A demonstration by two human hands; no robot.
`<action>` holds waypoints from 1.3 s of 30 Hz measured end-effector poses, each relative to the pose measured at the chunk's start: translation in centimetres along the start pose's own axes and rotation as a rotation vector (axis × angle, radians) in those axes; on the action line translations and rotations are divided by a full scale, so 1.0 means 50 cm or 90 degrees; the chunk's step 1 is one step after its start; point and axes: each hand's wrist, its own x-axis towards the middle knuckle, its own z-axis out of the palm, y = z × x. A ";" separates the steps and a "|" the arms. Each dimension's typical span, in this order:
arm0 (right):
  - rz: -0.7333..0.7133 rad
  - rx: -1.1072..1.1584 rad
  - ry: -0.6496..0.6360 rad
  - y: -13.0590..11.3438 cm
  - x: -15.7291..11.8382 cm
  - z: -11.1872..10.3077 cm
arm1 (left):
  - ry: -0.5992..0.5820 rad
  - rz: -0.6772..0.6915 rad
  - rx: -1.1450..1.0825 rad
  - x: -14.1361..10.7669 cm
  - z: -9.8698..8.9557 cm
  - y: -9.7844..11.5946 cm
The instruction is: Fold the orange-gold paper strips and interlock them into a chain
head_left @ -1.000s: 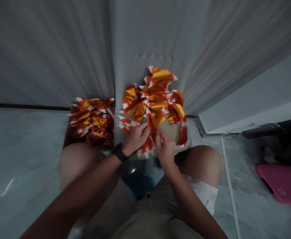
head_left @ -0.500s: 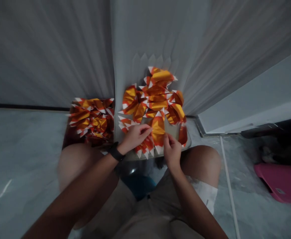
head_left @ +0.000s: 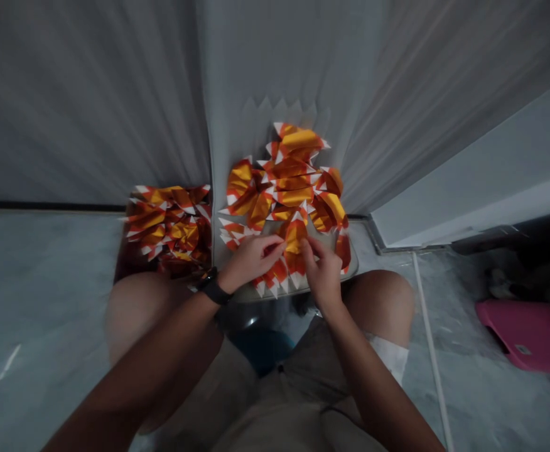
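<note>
Between my two hands is a shiny orange-gold foil piece [head_left: 296, 235] with red and white pointed ends. My left hand [head_left: 252, 256] pinches its left edge, with a black band on that wrist. On the opposite edge, the thumb and fingers of my right hand [head_left: 323, 267] are closed. Several similar foil pieces [head_left: 296, 182] lie heaped on a pale tray-like surface [head_left: 319, 233] just beyond my hands. Others, showing more red and white [head_left: 270, 279], lie below my left hand. Whether the held piece is folded or wraps something, I cannot tell.
To the left, a dark red container [head_left: 123, 257] holds more foil pieces. Grey draped cloth [head_left: 279, 56] hangs behind the heap. A pink plastic object [head_left: 527, 336] sits on the tiled floor [head_left: 44, 326] at right. Something blue [head_left: 263, 348] is below, between my knees.
My right hand has moved up along the foil piece's right edge, and the piece now looks shorter and bent. My left hand keeps its pinch. The whole view has shifted slightly.
</note>
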 end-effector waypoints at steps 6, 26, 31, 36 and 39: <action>0.095 0.136 -0.085 0.021 0.016 -0.012 | -0.026 -0.008 -0.110 0.005 -0.017 0.001; 0.039 0.066 -0.162 -0.003 0.030 -0.012 | 0.010 -0.100 -0.144 0.012 -0.021 -0.004; 0.039 0.136 -0.240 -0.002 0.061 -0.019 | -0.002 -0.126 -0.242 0.017 -0.027 -0.011; 0.063 0.217 -0.298 0.009 0.086 -0.006 | 0.020 -0.138 -0.251 0.018 -0.028 -0.022; 0.028 0.224 -0.300 0.020 0.097 0.005 | 0.041 -0.146 -0.222 0.024 -0.028 -0.016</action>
